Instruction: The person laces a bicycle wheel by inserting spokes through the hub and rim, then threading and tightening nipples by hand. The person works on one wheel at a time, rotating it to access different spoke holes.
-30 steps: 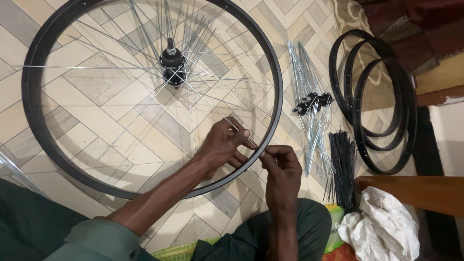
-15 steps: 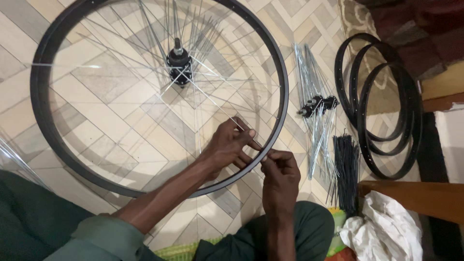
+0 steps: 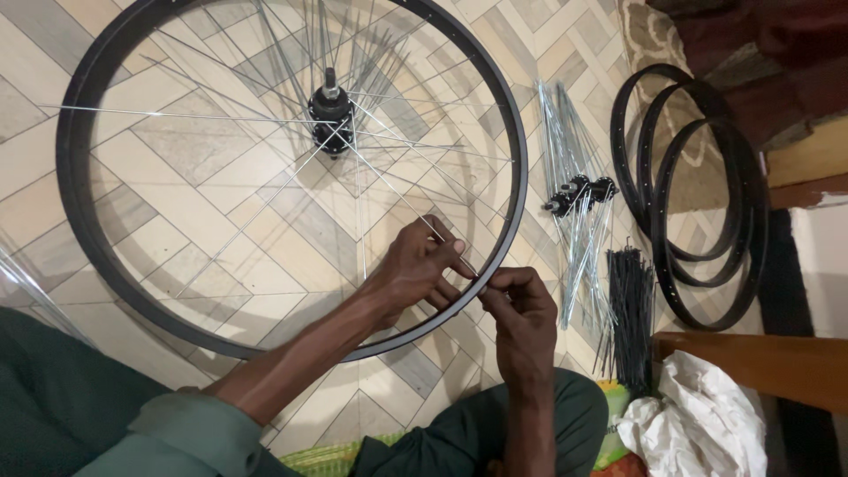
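both hands [image 3: 468,278] pinch a spoke [image 3: 442,240] at the rim [image 3: 508,212].

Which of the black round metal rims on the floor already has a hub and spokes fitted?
The large black rim under both hands; the three stacked bare rims at right hold nothing.

A floor of beige and grey tiles [image 3: 221,221] laid in herringbone — warm light, with a wooden ledge [image 3: 751,362] at the right.
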